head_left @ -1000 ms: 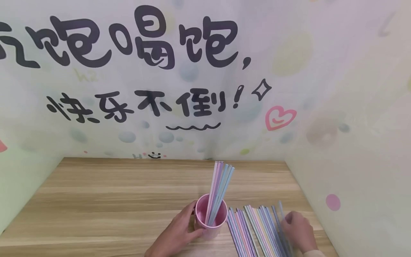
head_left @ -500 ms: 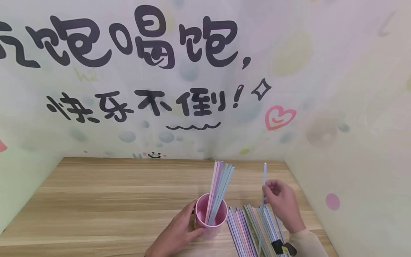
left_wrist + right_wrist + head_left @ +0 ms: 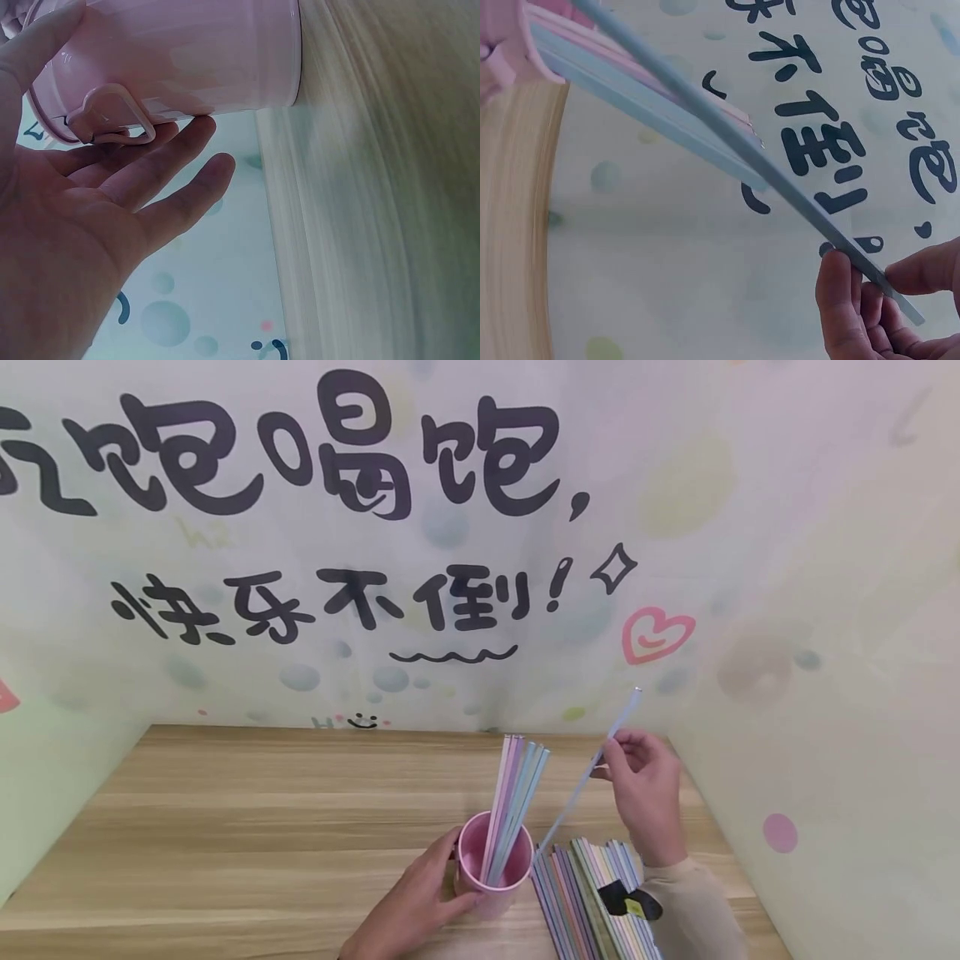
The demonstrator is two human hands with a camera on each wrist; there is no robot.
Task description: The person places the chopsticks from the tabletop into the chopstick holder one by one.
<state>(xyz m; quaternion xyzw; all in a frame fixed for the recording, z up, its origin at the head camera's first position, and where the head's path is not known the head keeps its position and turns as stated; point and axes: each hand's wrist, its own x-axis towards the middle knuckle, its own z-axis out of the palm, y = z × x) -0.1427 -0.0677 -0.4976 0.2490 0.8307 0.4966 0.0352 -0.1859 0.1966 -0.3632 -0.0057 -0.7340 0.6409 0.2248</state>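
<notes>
Left hand (image 3: pixel 416 900): pink cup (image 3: pixel 472 845) is gripped, head frame's lower centre.
Right hand (image 3: pixel 648 789): blue stick (image 3: pixel 802 202) is pinched aslant, head frame's right of centre.
Standing sticks (image 3: pixel 517 802): leaned inside the cup.
Loose sticks (image 3: pixel 564 902): laid side by side, lower right.

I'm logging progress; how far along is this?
Looks done: the pink, purple and blue sticks standing in the pink cup, which the left hand holds. In hand: one blue stick, pinched by the right hand, outside the cup. Probably left: the row of sticks on the table.
</notes>
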